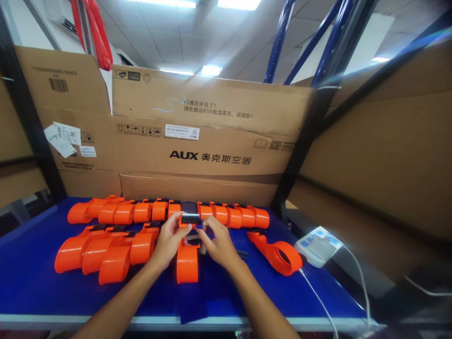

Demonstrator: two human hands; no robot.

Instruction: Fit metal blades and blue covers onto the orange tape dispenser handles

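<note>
In front of me, an orange tape dispenser [187, 264] is held with its toothed cutting edge [189, 216] facing up and its round body low. My left hand [171, 241] is closed on the left side of its head, thumb across the front. My right hand [220, 241] pinches at the right edge of the head, where a small dark blue bit shows between the fingertips. Exactly what those fingertips press is partly hidden. A dark blue flap [192, 303] reaches over the table's front edge below the dispenser.
Several more orange dispensers [124, 213] line the back, and another group [115, 263] lies at front left. One dispenser [282, 258] lies at right beside a white device [318, 246] with cables. Cardboard [212, 188] walls the back of the blue table [148, 296].
</note>
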